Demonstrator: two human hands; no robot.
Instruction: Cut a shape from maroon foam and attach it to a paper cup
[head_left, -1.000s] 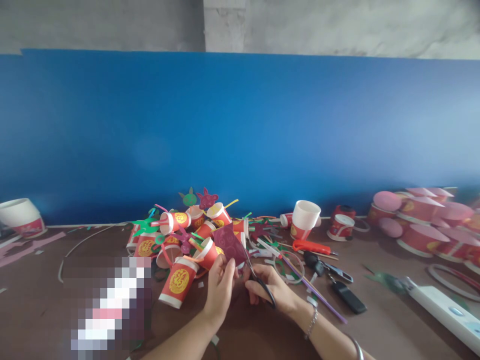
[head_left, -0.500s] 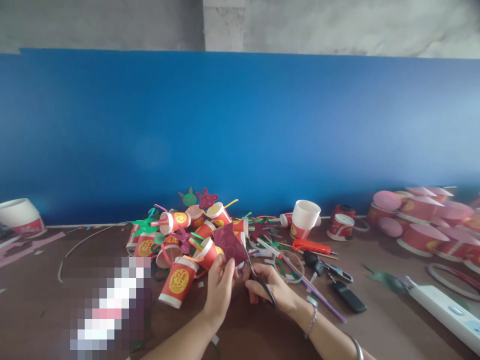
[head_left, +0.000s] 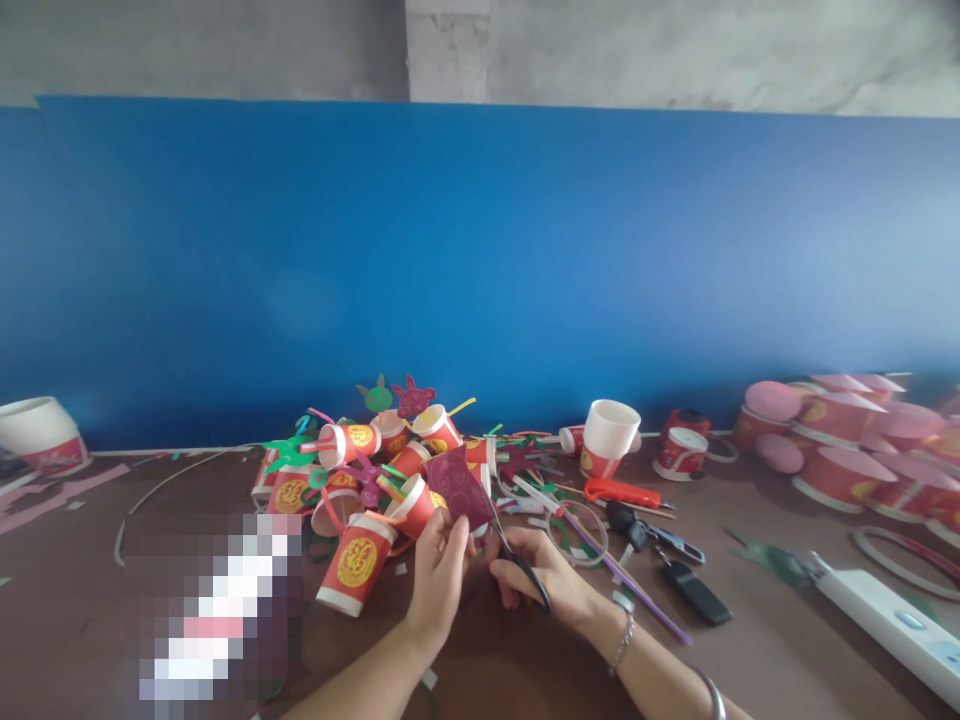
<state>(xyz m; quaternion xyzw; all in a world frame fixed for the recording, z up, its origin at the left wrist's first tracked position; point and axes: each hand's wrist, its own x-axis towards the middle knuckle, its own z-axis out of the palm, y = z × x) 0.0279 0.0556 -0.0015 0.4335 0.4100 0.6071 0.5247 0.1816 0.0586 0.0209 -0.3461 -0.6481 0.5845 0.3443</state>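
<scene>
My left hand (head_left: 442, 575) pinches the lower edge of a dark magenta paper piece (head_left: 459, 487) with faint drawn lines. Black-handled scissors (head_left: 525, 575) are held in my right hand (head_left: 534, 572), their blades at the paper's right edge. Both hands are close together, low in the middle of the view. Just beyond and left of them is a pile of red and white paper cups (head_left: 357, 562) with straws and cut-out animal shapes such as a green star-like one (head_left: 291, 452).
Right of my hands lie an orange-red cutter (head_left: 622, 493), keys with a black fob (head_left: 694, 592), a purple stick (head_left: 637, 585) and a white power strip (head_left: 892, 630). A white cup (head_left: 611, 432) stands behind. Pink-topped cups (head_left: 840, 480) are stacked at the far right.
</scene>
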